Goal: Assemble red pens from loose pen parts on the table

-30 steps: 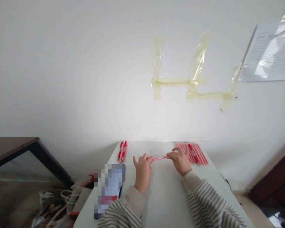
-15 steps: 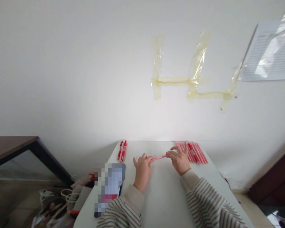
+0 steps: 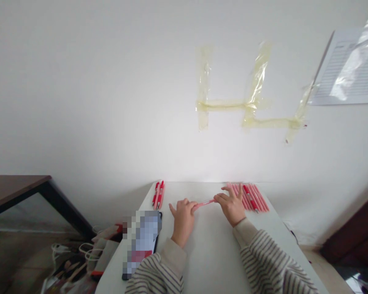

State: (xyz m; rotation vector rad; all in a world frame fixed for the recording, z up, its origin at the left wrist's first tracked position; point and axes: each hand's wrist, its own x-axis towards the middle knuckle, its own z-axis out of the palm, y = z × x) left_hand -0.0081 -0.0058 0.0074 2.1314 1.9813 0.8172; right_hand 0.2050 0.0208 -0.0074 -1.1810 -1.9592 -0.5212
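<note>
1. White wall (image 3: 110, 102) fills the upper part of the head view, the only one, with strips of yellowish tape (image 3: 223, 105) and a lined sheet (image 3: 326, 79) stuck to it. Below, a white table (image 3: 208, 253) stands against the wall.

2. Between the two hands, above or on the middle of the table (I cannot tell whether it touches), is a slim pink pen (image 3: 204, 203) with a pale label, lying roughly crosswise and slightly higher at its right end.

3. At one end, the left hand (image 3: 183, 220) pinches it between thumb and fingers, the outer finger stuck out sideways. The right hand (image 3: 234, 209) pinches the other end narrowly, its remaining fingers raised and spread.

4. Just beside the right hand lies a row of pens (image 3: 258, 197), mostly pink, one with red parts. Near the far left corner sits a smaller bunch of pens (image 3: 160, 196), red and pink, with a blurred phone (image 3: 145, 234) nearer the person.

5. Compared with half a second ago, little has changed: both pinches remain and the pen has barely moved. I take that as holding it steady rather than carrying it.
</note>
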